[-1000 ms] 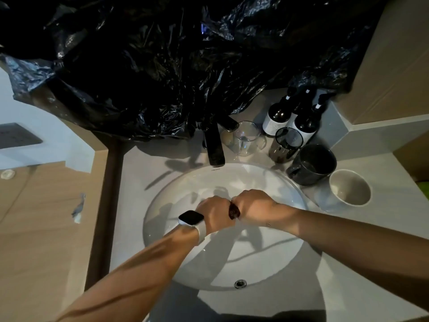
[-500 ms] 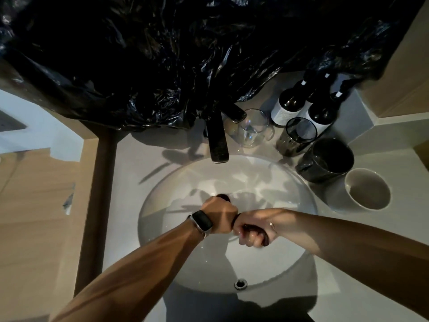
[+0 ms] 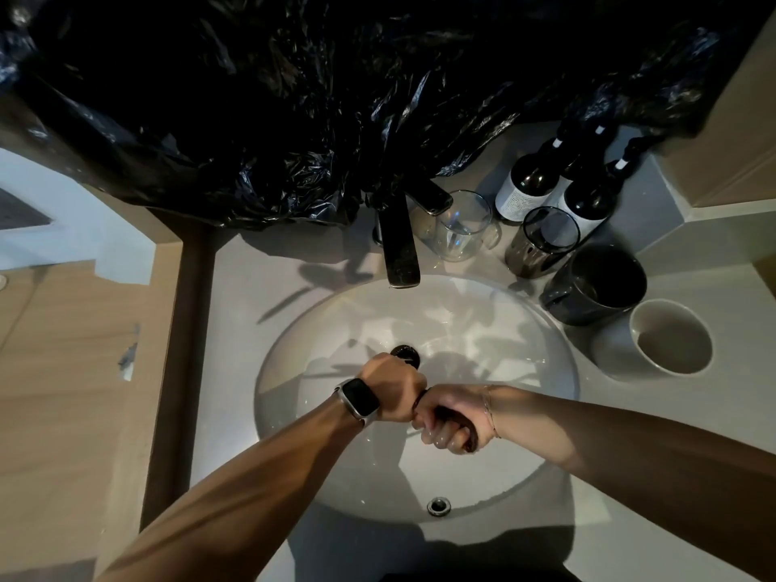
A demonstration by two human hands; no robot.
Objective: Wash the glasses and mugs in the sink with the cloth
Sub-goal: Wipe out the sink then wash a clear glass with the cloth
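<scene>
Both fists wringing the cloth (image 3: 470,432) low over the sink (image 3: 546,413), centre frame.
Left hand (image 3: 392,386) and right hand (image 3: 447,426) clench it; a jerked elbow could topple the glasses (image 3: 464,224) and mugs (image 3: 598,285), upper right on the counter (image 3: 672,434).

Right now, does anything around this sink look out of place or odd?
Yes: crumpled black plastic sheeting hangs over the wall behind the faucet, draping onto its base and the bottles. The wood surface at left shows a chipped spot. Nothing looks spilled or tipped.
</scene>
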